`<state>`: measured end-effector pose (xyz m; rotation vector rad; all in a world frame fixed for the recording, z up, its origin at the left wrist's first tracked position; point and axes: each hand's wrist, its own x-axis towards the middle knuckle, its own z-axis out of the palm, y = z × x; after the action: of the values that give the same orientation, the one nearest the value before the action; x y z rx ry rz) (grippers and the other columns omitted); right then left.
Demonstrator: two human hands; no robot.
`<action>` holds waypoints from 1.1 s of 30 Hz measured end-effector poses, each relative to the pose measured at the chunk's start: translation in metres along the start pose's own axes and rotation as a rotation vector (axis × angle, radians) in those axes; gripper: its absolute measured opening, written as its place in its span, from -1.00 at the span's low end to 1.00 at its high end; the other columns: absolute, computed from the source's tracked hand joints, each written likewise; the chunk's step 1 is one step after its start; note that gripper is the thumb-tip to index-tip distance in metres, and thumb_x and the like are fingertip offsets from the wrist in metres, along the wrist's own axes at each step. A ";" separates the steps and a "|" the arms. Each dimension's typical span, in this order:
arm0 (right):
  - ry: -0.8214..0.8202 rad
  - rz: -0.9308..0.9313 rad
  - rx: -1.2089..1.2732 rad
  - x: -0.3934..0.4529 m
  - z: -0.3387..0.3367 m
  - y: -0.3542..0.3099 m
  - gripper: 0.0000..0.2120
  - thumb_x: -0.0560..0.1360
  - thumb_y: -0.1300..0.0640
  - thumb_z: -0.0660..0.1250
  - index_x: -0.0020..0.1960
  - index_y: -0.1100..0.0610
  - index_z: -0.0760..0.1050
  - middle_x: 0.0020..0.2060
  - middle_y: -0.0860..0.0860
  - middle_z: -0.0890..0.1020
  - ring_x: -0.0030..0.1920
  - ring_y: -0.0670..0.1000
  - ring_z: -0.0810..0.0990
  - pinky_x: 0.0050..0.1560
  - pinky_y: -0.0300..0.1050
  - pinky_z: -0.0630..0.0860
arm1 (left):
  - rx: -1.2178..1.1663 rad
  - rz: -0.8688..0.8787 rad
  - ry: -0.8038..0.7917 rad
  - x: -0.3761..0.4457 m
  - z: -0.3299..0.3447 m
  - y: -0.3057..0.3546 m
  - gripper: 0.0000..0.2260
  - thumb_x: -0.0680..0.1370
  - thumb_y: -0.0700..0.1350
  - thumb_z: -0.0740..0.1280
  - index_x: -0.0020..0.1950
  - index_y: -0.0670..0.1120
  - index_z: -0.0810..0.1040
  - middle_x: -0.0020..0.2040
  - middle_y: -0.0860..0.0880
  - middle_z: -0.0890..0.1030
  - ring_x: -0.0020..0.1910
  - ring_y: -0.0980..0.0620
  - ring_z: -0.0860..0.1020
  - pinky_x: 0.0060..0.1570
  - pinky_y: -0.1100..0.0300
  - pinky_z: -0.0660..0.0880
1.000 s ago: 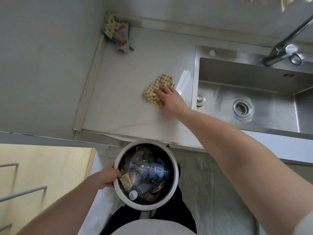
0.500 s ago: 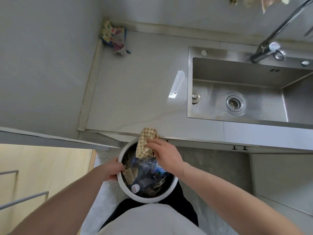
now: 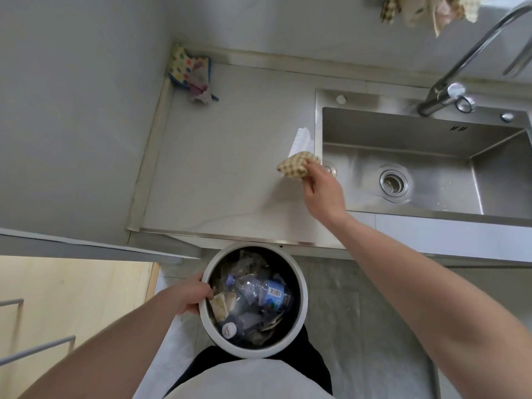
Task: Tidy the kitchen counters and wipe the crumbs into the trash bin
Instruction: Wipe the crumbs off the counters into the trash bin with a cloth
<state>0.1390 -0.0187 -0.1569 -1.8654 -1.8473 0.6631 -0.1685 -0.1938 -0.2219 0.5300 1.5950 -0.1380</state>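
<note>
My right hand (image 3: 322,191) pinches a tan checkered cloth (image 3: 298,167) bunched at the fingertips, over the grey counter (image 3: 224,168) close to the sink's left edge. Whether the cloth touches the counter I cannot tell. Below the counter's front edge, my left hand (image 3: 193,293) grips the left rim of a round white trash bin (image 3: 300,321). The bin holds crushed plastic bottles and wrappers.
A stainless sink (image 3: 431,156) with a drain and a tall faucet (image 3: 449,90) lies to the right. A dotted colourful cloth (image 3: 190,73) sits crumpled in the counter's back left corner. More cloths (image 3: 426,8) hang at the top. Grey wall on the left.
My right hand swept the cloth from the counter down to the bin's rim, then lifted it back up to the counter beside the sink. My left hand kept its grip on the bin.
</note>
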 end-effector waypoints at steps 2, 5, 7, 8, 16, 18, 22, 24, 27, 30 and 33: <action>-0.088 -0.032 -0.108 0.021 0.009 0.012 -0.74 0.58 0.20 0.22 0.22 0.07 0.56 0.39 -0.03 0.51 0.29 0.11 0.50 0.03 -0.05 0.49 | -0.001 0.002 -0.006 0.002 0.000 0.001 -0.61 0.53 -0.38 0.27 0.32 -0.09 0.46 0.09 -0.24 0.64 0.01 -0.21 0.68 -0.10 -0.07 0.69; -0.273 -0.079 -0.268 0.029 0.024 0.020 -0.77 0.53 0.27 0.25 0.15 0.17 0.56 0.28 0.07 0.55 0.17 0.23 0.56 -0.15 -0.04 0.39 | -0.002 0.003 0.003 0.004 -0.001 0.001 -0.59 0.51 -0.38 0.29 0.32 -0.08 0.46 0.10 -0.24 0.64 0.01 -0.21 0.68 -0.12 -0.08 0.69; -0.273 -0.053 -0.283 0.020 0.031 0.019 -0.70 0.52 0.27 0.26 0.23 0.14 0.56 0.33 0.08 0.54 0.17 0.21 0.57 -0.11 -0.02 0.44 | 0.000 0.003 0.006 0.004 -0.001 0.001 -0.59 0.51 -0.38 0.29 0.31 -0.09 0.47 0.09 -0.24 0.64 0.00 -0.21 0.68 -0.11 -0.09 0.69; -0.262 -0.057 -0.288 0.013 0.034 0.017 -0.68 0.52 0.27 0.26 0.25 0.12 0.56 0.34 0.08 0.54 0.17 0.22 0.57 -0.05 0.01 0.49 | 0.000 0.003 0.007 0.004 -0.001 0.001 -0.59 0.50 -0.38 0.30 0.31 -0.09 0.47 0.09 -0.24 0.64 0.00 -0.21 0.68 -0.11 -0.09 0.69; -0.291 -0.110 -0.233 -0.115 0.047 -0.012 -0.66 0.55 0.14 0.29 0.30 -0.02 0.58 0.39 -0.03 0.55 0.31 0.09 0.58 0.33 0.05 0.51 | 0.015 0.015 0.001 -0.008 0.001 0.004 -0.59 0.53 -0.37 0.25 0.34 -0.10 0.45 0.11 -0.24 0.63 0.03 -0.21 0.67 -0.03 -0.13 0.68; -0.330 -0.174 -0.180 -0.151 0.053 -0.022 -0.66 0.54 0.13 0.26 0.27 -0.07 0.60 0.29 -0.11 0.62 0.21 0.04 0.64 0.23 0.02 0.58 | 0.027 0.014 0.001 -0.010 0.000 0.003 -0.59 0.54 -0.37 0.25 0.36 -0.10 0.44 0.12 -0.25 0.62 0.04 -0.23 0.67 -0.01 -0.15 0.67; -0.323 -0.179 -0.088 -0.178 0.057 -0.028 -0.64 0.58 0.13 0.20 0.31 -0.08 0.56 0.26 -0.17 0.63 0.16 -0.04 0.65 0.15 -0.14 0.55 | 0.033 0.013 -0.006 -0.012 -0.001 0.003 -0.58 0.55 -0.36 0.25 0.39 -0.11 0.42 0.14 -0.28 0.61 0.05 -0.26 0.66 0.00 -0.18 0.66; -0.236 -0.129 -0.052 -0.162 0.051 -0.031 -0.65 0.56 0.14 0.24 0.31 -0.06 0.56 0.22 -0.15 0.66 0.12 -0.01 0.66 0.13 -0.13 0.56 | 0.032 0.016 -0.006 -0.014 -0.002 0.002 -0.58 0.55 -0.36 0.25 0.39 -0.11 0.41 0.15 -0.28 0.60 0.05 -0.26 0.66 0.00 -0.18 0.66; -0.145 -0.065 0.010 -0.111 0.034 -0.037 -0.67 0.58 0.10 0.27 0.33 -0.03 0.53 0.18 -0.08 0.68 0.11 0.03 0.66 0.14 -0.07 0.57 | 0.026 0.020 -0.002 -0.016 -0.002 0.002 -0.56 0.52 -0.36 0.27 0.38 -0.09 0.43 0.14 -0.27 0.61 0.05 -0.25 0.66 -0.01 -0.18 0.67; -0.036 -0.050 0.051 -0.050 0.020 -0.043 -0.67 0.58 0.07 0.27 0.33 0.00 0.52 0.17 -0.05 0.67 0.10 0.05 0.64 0.12 0.02 0.58 | 0.009 0.028 0.013 -0.017 -0.001 0.002 -0.59 0.52 -0.37 0.26 0.33 -0.09 0.46 0.10 -0.25 0.63 0.02 -0.22 0.68 -0.02 -0.17 0.67; 0.007 -0.074 0.022 0.006 0.020 -0.049 -0.73 0.57 0.14 0.27 0.25 0.11 0.54 0.15 0.03 0.66 0.11 0.12 0.61 0.08 0.06 0.56 | -0.002 0.025 0.024 -0.017 0.001 0.001 -0.62 0.52 -0.37 0.27 0.30 -0.10 0.48 0.08 -0.23 0.64 -0.01 -0.18 0.68 -0.05 -0.10 0.69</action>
<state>0.0877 -0.0127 -0.1430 -1.7744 -1.8869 0.6480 -0.1673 -0.1975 -0.2052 0.5515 1.6113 -0.1117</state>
